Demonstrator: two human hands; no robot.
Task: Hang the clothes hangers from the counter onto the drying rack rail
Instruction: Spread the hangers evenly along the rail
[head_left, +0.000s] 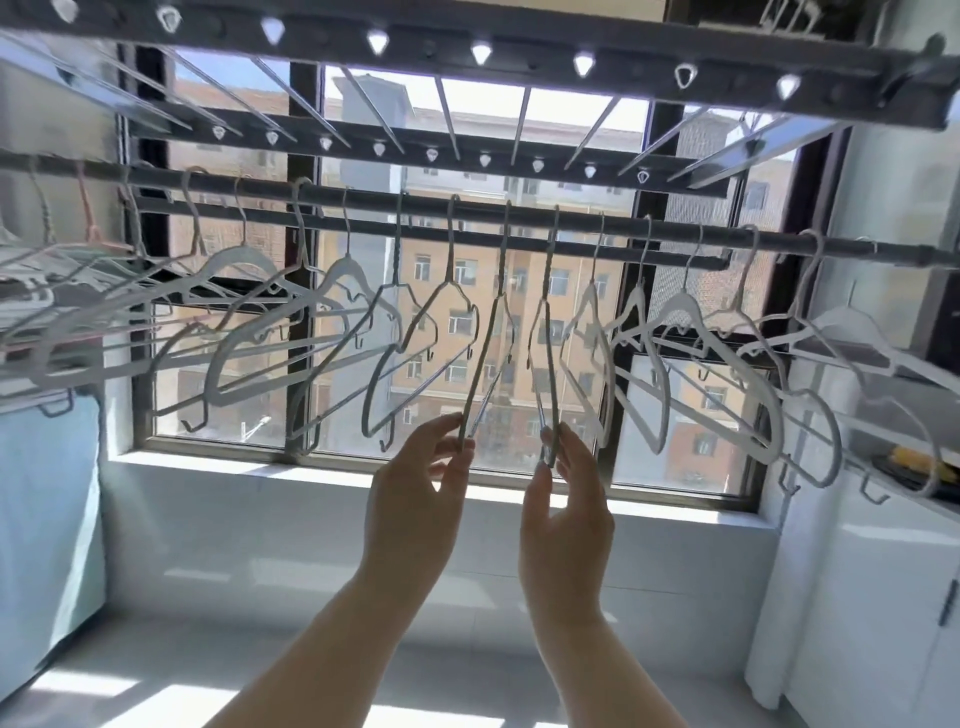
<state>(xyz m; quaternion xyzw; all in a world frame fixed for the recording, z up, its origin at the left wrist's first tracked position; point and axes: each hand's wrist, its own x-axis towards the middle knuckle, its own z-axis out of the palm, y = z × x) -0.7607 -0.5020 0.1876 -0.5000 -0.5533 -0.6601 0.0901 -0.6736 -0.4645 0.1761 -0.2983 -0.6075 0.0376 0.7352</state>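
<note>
The left grip is pinching the bottom of the left hanger, and the right grip is pinching the right hanger. Both are hanging directly above the grips, hooked over the rail. The grips are probably steadying and spacing them.

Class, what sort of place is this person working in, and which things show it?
Probably a home laundry balcony or utility room: an overhead drying rack whose rail is lined with hangers, a large window facing apartment blocks, and a white cabinet.

Two bare forearms
</note>
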